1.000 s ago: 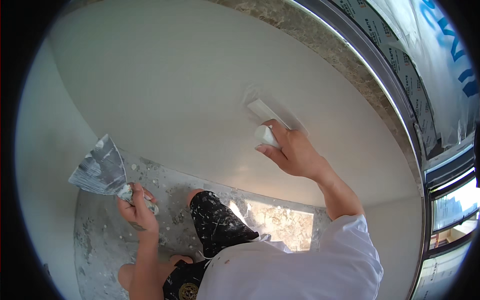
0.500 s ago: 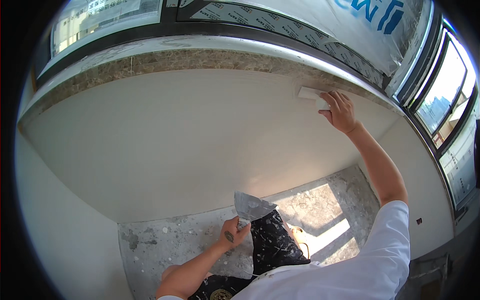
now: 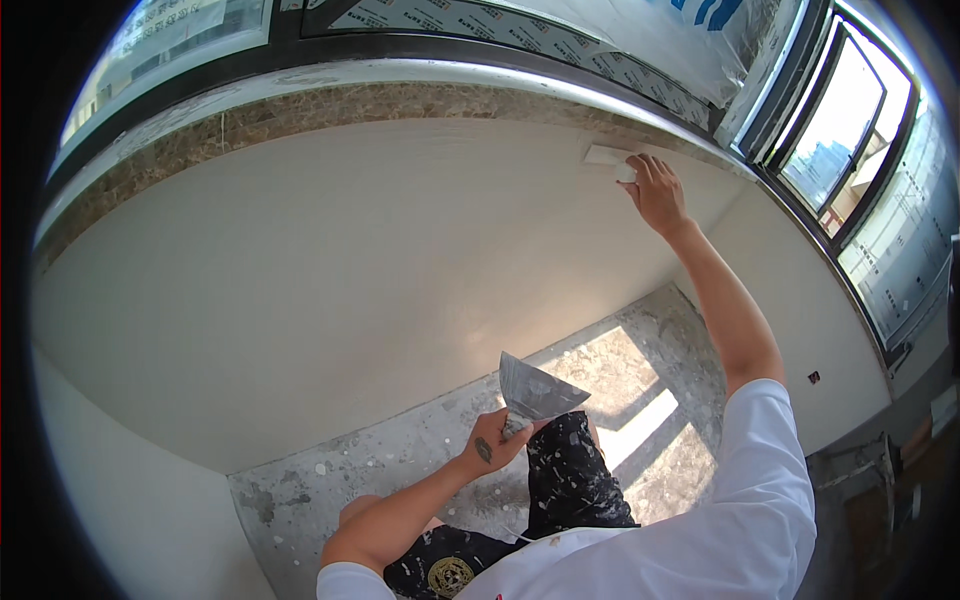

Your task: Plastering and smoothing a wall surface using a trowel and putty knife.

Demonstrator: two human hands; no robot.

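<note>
From my remote seat I'm holding a trowel [image 3: 603,155] against the wall [image 3: 330,270] near its top right corner, right hand [image 3: 657,195] curling closed around it; my left hand [image 3: 493,443] is gripping a scraper [image 3: 540,388] over the floor [image 3: 315,490].

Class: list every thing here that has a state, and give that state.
Left hand, closed on the scraper
Scraper, held off the floor
Right hand, closed on the trowel
Trowel, apparently flat against the wall
Shorts, spattered white
Floor, stained, partly sunlit
Plastic sheet, wrinkled
</note>
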